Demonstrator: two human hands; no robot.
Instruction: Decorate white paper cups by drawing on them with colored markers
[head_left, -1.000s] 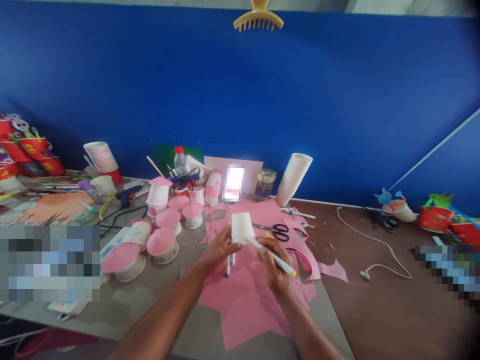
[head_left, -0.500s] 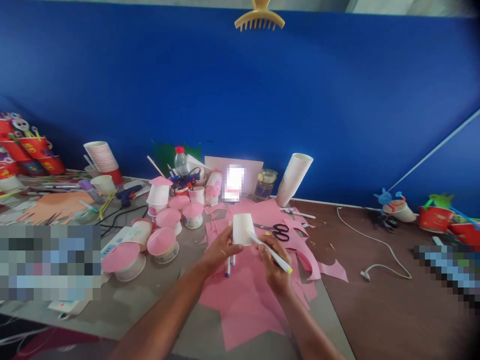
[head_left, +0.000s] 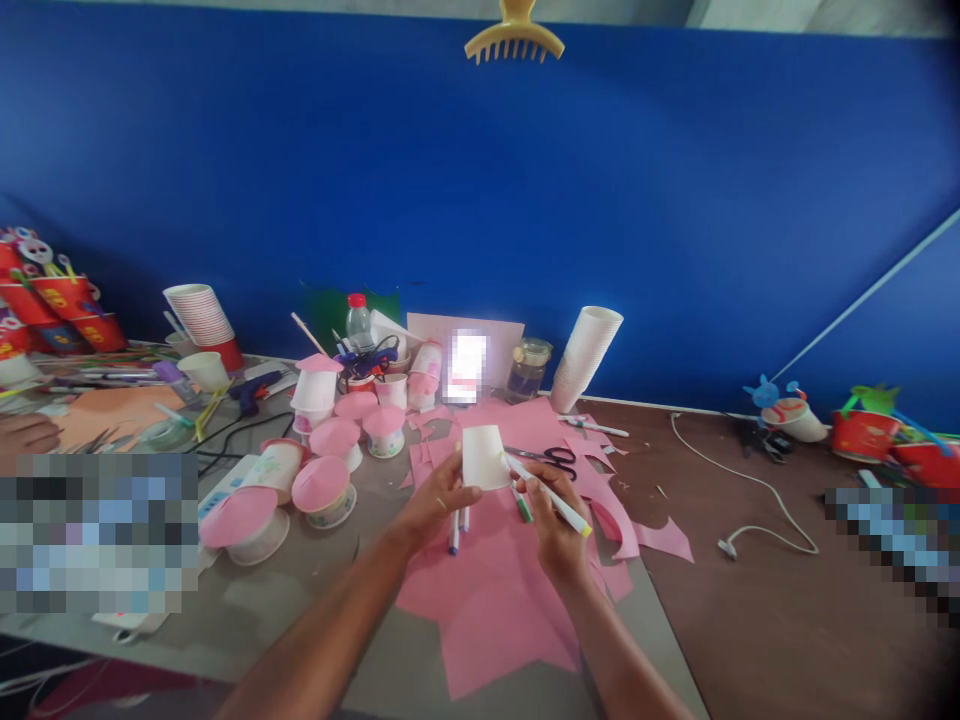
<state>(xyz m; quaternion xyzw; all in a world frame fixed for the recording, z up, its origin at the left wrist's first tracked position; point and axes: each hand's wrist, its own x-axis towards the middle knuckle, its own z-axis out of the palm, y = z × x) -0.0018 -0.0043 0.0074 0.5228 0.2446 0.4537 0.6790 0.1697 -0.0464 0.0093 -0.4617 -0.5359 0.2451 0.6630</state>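
Note:
Over the pink paper (head_left: 495,610), my left hand (head_left: 439,497) is closed on a white paper cup (head_left: 484,458), fingers at its left side and thumb low on the front. My right hand (head_left: 556,520) grips a white marker (head_left: 556,500) with a yellow end, its tip pointing at the cup's right side. Whether the tip touches the cup I cannot tell. Below the cup lie blue-ended markers (head_left: 454,535) and a green-ended marker (head_left: 523,503). Behind my right hand are black-handled scissors (head_left: 559,460), partly covered.
Cups with pink paper tops (head_left: 322,485) stand to the left. A leaning stack of white cups (head_left: 587,358) and a glass jar (head_left: 529,368) are at the back. A white cable (head_left: 757,500) lies right. Another person's hand (head_left: 30,433) shows at far left.
My right hand and the marker have shifted slightly right, away from the cup's front. The green-ended marker now shows. Another person's hand has come into view at far left.

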